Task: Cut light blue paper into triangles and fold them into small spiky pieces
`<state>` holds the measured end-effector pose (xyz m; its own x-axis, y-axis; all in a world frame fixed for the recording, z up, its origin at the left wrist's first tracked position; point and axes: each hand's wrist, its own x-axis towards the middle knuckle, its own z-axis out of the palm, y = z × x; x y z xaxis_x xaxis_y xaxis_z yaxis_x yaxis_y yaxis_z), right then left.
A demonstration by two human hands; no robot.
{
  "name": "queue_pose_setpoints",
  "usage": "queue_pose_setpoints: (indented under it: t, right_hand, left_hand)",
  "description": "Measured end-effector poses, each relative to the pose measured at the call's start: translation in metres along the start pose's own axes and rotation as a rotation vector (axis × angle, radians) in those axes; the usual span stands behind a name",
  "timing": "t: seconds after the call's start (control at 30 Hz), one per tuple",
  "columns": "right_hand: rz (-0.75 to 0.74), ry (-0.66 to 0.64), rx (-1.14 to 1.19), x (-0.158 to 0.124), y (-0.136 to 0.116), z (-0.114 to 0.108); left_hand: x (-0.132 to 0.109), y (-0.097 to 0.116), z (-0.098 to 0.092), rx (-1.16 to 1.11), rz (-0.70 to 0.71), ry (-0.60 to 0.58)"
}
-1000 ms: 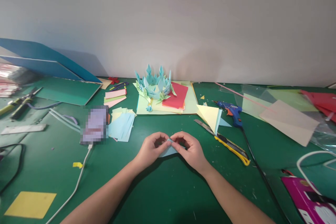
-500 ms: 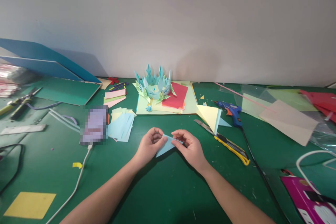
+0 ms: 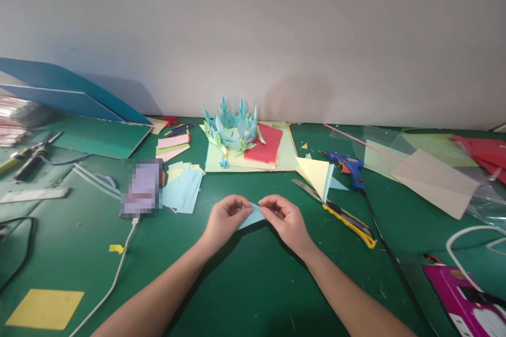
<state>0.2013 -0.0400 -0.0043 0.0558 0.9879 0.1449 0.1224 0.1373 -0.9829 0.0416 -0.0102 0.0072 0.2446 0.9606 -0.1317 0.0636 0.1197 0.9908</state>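
A small piece of light blue paper (image 3: 253,216) is held between my two hands above the green table. My left hand (image 3: 226,221) pinches its left part between thumb and fingers. On the other side, my right hand (image 3: 288,221) grips the right part the same way, thumb toward me. Fingers cover much of the paper, so its full shape is hidden. Beyond the hands stands a ring of folded blue and green paper points (image 3: 233,129), resting on pale sheets (image 3: 212,162) beside a red paper stack (image 3: 269,143).
To the right lie a yellow utility knife (image 3: 351,226), a folded cream paper (image 3: 316,174) and a blue glue gun (image 3: 350,166) with its black cord. Leftward are cut blue papers (image 3: 184,192), a phone (image 3: 142,189) on a white cable, and pliers (image 3: 37,155).
Both hands have shifted slightly, and the blue paper has tilted so that less of it shows below the fingers. Things on the table stay where they were.
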Motion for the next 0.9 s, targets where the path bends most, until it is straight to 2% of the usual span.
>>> queue_pose_setpoints:
  t: [0.23,0.4,0.6,0.8,0.9]
  right_hand:
    - [0.0,-0.009,-0.017,0.0007,0.0006,-0.0006]
    - [0.064,-0.026,0.032,0.0021,0.0028,-0.0028]
    - [0.149,-0.068,0.093,0.0026,0.0031,-0.0033]
    - [0.21,-0.065,0.154,0.0026,0.0041,-0.0039]
    - [0.208,-0.081,0.163,0.0021,0.0028,-0.0041]
  left_hand:
    - [-0.0008,0.001,-0.002,0.128,-0.019,-0.027]
    - [-0.0013,0.0022,-0.0026,0.057,-0.167,-0.091]
    - [-0.0002,0.0029,-0.0034,-0.114,-0.286,-0.095]
    - [-0.0012,0.0051,-0.0046,-0.129,-0.316,-0.135]
    - [-0.0016,0.0026,-0.0047,-0.042,-0.256,-0.134]
